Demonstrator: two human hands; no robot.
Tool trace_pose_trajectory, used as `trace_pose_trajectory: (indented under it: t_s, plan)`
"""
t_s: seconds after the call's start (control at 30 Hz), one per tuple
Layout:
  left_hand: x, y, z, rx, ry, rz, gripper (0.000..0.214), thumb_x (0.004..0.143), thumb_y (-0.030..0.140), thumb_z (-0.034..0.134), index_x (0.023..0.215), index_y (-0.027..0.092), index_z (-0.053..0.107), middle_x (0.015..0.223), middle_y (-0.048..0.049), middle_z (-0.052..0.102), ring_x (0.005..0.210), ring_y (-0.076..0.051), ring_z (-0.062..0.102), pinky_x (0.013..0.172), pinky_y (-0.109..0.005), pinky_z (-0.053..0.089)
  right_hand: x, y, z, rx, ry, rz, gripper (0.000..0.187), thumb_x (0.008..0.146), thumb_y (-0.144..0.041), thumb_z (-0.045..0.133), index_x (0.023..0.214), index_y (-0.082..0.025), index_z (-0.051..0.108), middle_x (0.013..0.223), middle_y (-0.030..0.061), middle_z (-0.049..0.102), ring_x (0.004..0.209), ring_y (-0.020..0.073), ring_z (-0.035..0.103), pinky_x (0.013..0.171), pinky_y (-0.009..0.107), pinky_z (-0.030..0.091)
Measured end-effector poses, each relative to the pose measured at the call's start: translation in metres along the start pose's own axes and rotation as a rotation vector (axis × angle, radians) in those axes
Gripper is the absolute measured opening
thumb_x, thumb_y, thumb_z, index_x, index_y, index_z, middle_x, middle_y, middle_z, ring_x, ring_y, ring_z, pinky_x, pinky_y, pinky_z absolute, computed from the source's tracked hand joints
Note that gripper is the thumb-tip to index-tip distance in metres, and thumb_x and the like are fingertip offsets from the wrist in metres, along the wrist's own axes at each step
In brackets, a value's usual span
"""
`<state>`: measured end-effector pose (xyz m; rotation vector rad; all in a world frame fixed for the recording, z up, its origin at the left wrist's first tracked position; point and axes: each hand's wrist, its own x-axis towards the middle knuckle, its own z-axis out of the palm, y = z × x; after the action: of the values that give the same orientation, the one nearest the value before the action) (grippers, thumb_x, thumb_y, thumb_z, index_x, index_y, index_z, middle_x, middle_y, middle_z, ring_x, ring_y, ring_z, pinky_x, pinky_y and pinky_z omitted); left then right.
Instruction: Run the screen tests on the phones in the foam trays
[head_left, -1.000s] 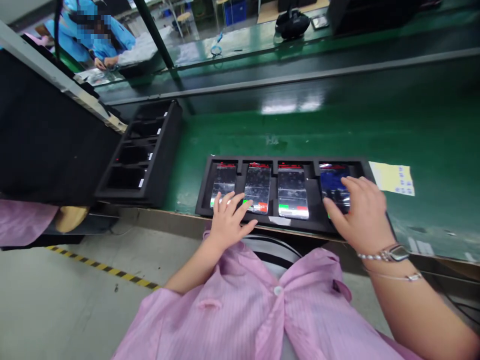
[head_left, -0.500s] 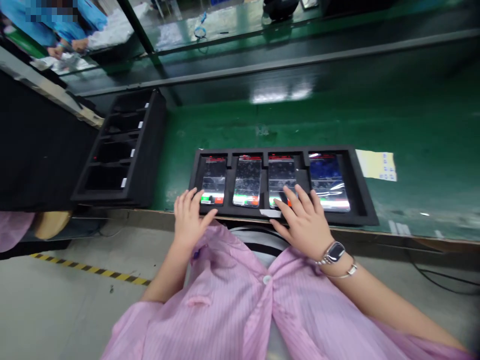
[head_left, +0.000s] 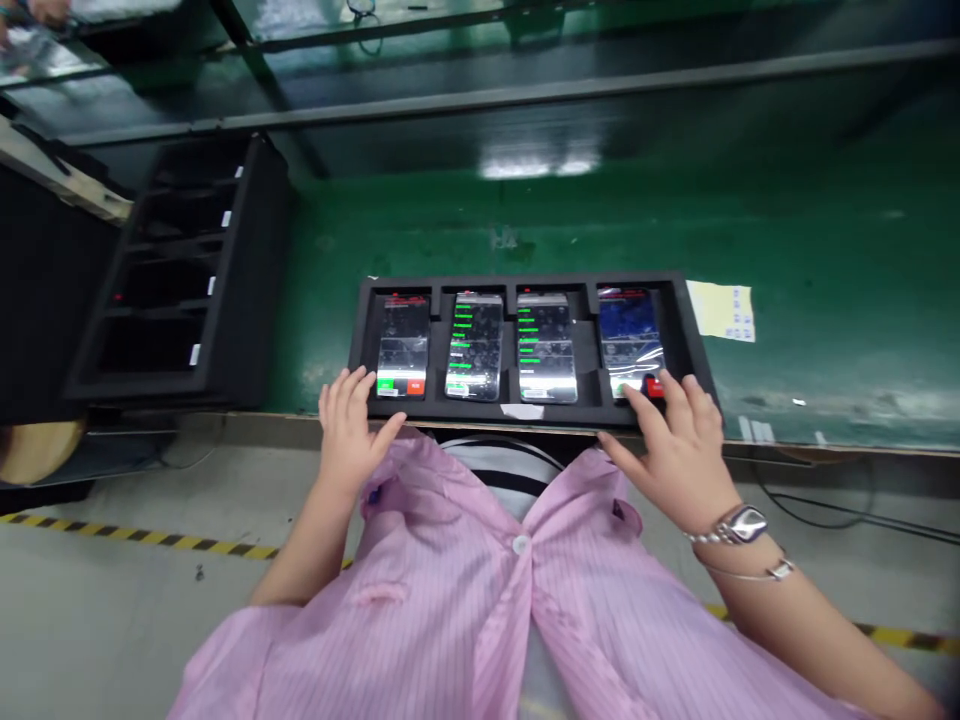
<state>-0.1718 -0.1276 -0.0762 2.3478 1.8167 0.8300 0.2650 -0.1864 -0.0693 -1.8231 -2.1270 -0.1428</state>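
Note:
Several smartphones lie face up in the slots of a black foam tray (head_left: 585, 412) at the bench's front edge. My right hand (head_left: 675, 445) is open over the rightmost phone (head_left: 630, 325), its index fingertip at the green button low on the screen. My left hand (head_left: 349, 430) rests open, fingers spread, on the tray's left front corner beside the leftmost phone (head_left: 403, 345), which shows a green and a red button. The two middle phones, one left (head_left: 475, 345) and one right (head_left: 546, 345), display green lines of text.
A taller stack of black trays (head_left: 240, 290) with dark phones stands at the left. A yellow paper label (head_left: 721, 309) lies right of my tray on the green bench (head_left: 825, 330). A metal rail (head_left: 420, 105) runs along the back. Another person's hand (head_left: 49, 10) shows at top left.
My right hand has moved right from the third phone to the rightmost one. Green text lines now show on the two middle phones. My left hand stays at the corner; the view has shifted.

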Motion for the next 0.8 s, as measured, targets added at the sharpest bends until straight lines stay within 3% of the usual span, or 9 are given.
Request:
trace_pose_trajectory:
  t_s: [0.07,0.17,0.27,0.37,0.57,0.67,0.8]
  plan:
    - [0.004,0.01,-0.003,0.031,0.025,-0.011,0.063,0.103,0.06,0.057,0.153,0.021,0.048,0.155,-0.0208,0.054,0.154,-0.04,0.042,0.129,-0.065,0.025,0.006,-0.004,-0.004,0.044,-0.001,-0.014,0.065,0.101,-0.05,0.061,0.155,-0.013,0.052,0.165,0.0287,0.038,0.155,0.0535,0.029,0.12,0.075,0.034]
    - [0.019,0.033,0.0,0.03,0.033,0.08,0.055,0.103,0.059,0.058,0.144,0.022,0.057,0.155,-0.0188,0.054,0.155,-0.04,0.039,0.13,-0.066,0.022,0.023,-0.018,-0.003,0.106,0.007,-0.081,0.068,0.101,-0.049,0.062,0.158,-0.014,0.048,0.165,0.0268,0.04,0.156,0.051,0.03,0.123,0.075,0.03]
    - [0.04,0.054,0.01,0.027,-0.046,0.177,0.051,0.103,0.059,0.059,0.139,0.025,0.063,0.158,-0.0152,0.052,0.156,-0.039,0.037,0.132,-0.066,0.017,0.042,-0.038,0.007,0.163,-0.018,-0.161,0.066,0.101,-0.05,0.062,0.158,-0.019,0.049,0.166,0.0227,0.041,0.156,0.0478,0.032,0.125,0.073,0.027]
    - [0.057,0.064,0.023,0.06,-0.108,0.19,0.053,0.101,0.061,0.062,0.141,0.026,0.065,0.162,-0.0145,0.048,0.157,-0.04,0.034,0.132,-0.066,0.019,0.053,-0.054,0.019,0.155,-0.004,-0.184,0.067,0.102,-0.056,0.058,0.158,-0.019,0.049,0.165,0.0223,0.044,0.156,0.0462,0.034,0.126,0.072,0.024]
    - [0.062,0.067,0.034,0.081,-0.149,0.171,0.054,0.099,0.063,0.065,0.14,0.029,0.068,0.166,-0.0141,0.043,0.159,-0.045,0.025,0.129,-0.073,0.017,0.054,-0.062,0.025,0.092,0.054,-0.175,0.076,0.104,-0.062,0.054,0.161,-0.014,0.045,0.161,0.0234,0.049,0.155,0.0437,0.037,0.128,0.068,0.019]
    - [0.06,0.066,0.025,0.055,-0.142,0.16,0.057,0.099,0.064,0.064,0.143,0.028,0.065,0.17,-0.0162,0.037,0.16,-0.047,0.023,0.128,-0.075,0.017,0.053,-0.062,0.025,0.069,0.048,-0.172,0.078,0.103,-0.066,0.053,0.163,-0.016,0.044,0.161,0.0219,0.05,0.155,0.0426,0.038,0.128,0.067,0.018]
    - [0.051,0.047,0.005,0.021,-0.001,0.096,0.067,0.101,0.066,0.059,0.152,0.024,0.053,0.168,-0.0196,0.039,0.16,-0.042,0.027,0.129,-0.069,0.021,0.054,-0.062,0.028,0.053,0.075,-0.179,0.081,0.103,-0.071,0.05,0.16,-0.014,0.048,0.158,0.0226,0.053,0.154,0.0428,0.039,0.127,0.067,0.02]
